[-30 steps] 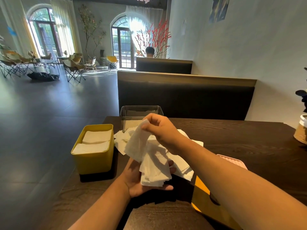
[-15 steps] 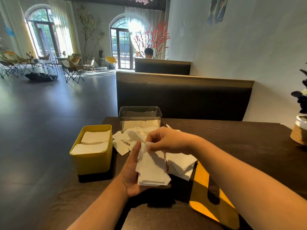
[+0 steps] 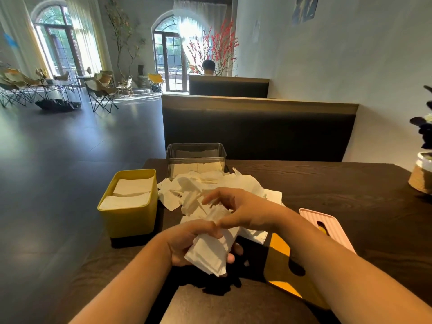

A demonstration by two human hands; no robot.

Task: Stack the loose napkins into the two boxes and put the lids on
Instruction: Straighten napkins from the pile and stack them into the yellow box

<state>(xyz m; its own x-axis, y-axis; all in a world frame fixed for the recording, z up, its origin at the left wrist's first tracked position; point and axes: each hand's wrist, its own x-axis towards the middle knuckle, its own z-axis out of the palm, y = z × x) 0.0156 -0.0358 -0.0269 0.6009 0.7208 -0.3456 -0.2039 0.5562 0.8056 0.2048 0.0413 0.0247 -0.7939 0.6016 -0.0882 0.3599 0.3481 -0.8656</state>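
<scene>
My left hand [image 3: 184,242] grips a small stack of folded white napkins [image 3: 211,252] just above the table's near edge. My right hand [image 3: 243,210] hovers right above that stack with fingers loosely spread, its thumb touching the stack's top edge. Behind the hands lies a heap of loose napkins [image 3: 210,183]. A yellow box [image 3: 131,216] at the left holds two rows of napkins. A clear box [image 3: 196,157] at the back holds a low layer of napkins. A yellow lid [image 3: 279,253] and a pink lid [image 3: 327,225] lie at the right, partly under my right forearm.
The dark wooden table [image 3: 327,190] runs to the right, where a potted plant [image 3: 424,174] stands at the edge. A dark booth bench [image 3: 257,129] backs the table. A person sits in the booth beyond.
My right hand has laid its napkin on the stack and let go. My left hand has closed round the stack and lowered it toward the near edge.
</scene>
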